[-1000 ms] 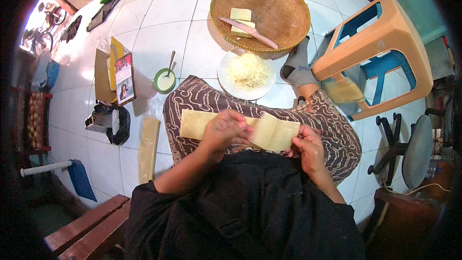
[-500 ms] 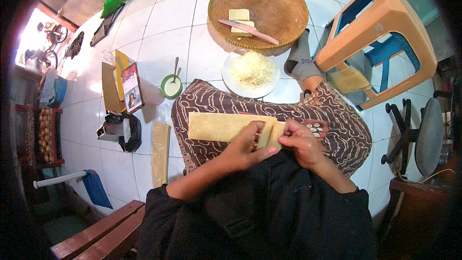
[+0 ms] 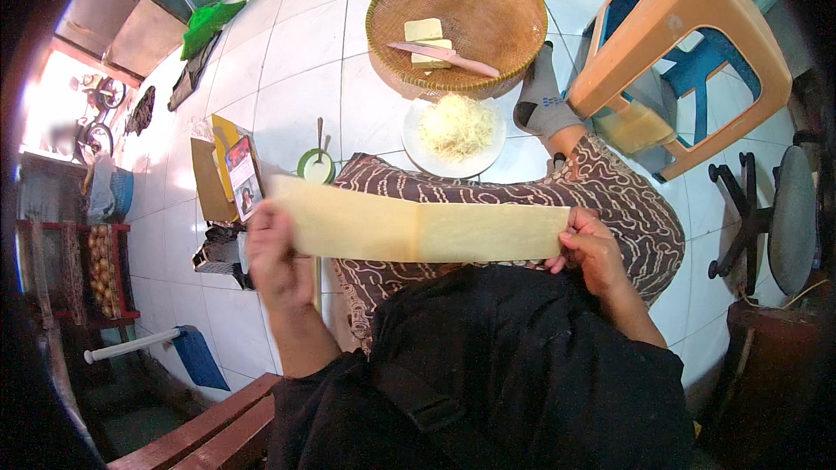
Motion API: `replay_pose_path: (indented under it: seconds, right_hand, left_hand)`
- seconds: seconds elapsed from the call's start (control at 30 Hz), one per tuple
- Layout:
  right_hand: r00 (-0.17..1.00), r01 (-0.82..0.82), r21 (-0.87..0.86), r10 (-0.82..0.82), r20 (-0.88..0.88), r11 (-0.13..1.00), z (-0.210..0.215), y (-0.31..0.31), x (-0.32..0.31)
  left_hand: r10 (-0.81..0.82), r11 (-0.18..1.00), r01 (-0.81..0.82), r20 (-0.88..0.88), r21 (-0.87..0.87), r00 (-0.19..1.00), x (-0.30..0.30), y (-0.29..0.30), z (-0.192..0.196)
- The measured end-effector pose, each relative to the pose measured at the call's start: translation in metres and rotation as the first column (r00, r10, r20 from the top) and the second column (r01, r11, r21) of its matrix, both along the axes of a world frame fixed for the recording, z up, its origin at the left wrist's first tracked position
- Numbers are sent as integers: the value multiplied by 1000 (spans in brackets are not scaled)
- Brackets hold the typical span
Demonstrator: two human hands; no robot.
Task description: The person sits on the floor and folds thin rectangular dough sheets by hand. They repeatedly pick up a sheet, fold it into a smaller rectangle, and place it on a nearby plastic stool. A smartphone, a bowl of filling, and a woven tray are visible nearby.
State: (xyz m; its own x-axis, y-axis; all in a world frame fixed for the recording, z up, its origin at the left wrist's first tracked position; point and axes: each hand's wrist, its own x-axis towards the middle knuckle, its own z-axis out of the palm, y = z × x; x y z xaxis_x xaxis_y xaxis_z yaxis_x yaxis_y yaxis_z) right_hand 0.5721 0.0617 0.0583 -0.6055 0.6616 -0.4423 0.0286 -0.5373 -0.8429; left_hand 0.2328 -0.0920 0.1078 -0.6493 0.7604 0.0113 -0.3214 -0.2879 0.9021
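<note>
Now left hand and right hand raised apart, each pinching pale dough strip ends

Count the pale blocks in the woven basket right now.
2: one block near the basket's left side, the second block just below it, partly under the pink knife. More may be hidden.

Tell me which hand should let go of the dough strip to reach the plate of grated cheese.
Right, probably. The right hand pinches the dough strip at the end nearer the plate of grated cheese; the left hand grips the far end, by the small green bowl.
</note>
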Motion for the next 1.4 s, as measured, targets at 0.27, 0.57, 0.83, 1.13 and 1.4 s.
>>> replay_pose_path:
  seconds: [0.27, 0.57, 0.83, 1.13, 1.4]
  right_hand:
    - [988, 30, -17, -27, 153, 999, -2, -2, 23]
    - [910, -91, 118, 35, 413, 989, -10, 7, 35]
    - [776, -322, 631, -185, 603, 706, -4, -11, 17]
    - [903, -185, 438, 329, -278, 880, 48, -3, -35]
    - [652, -758, -55, 754, -81, 650, 20, 26, -25]
  left_hand:
    - [105, 908, -140, 110, 394, 988, -73, -76, 46]
    - [63, 968, -30, -123, 250, 990, -6, -29, 45]
    - [-330, 933, 340, 96, -119, 939, 72, 28, 16]
    - [-721, 674, 692, -28, -259, 692, 114, 57, 43]
    - [-120, 968, 117, 0, 222, 993, 53, 55, 66]
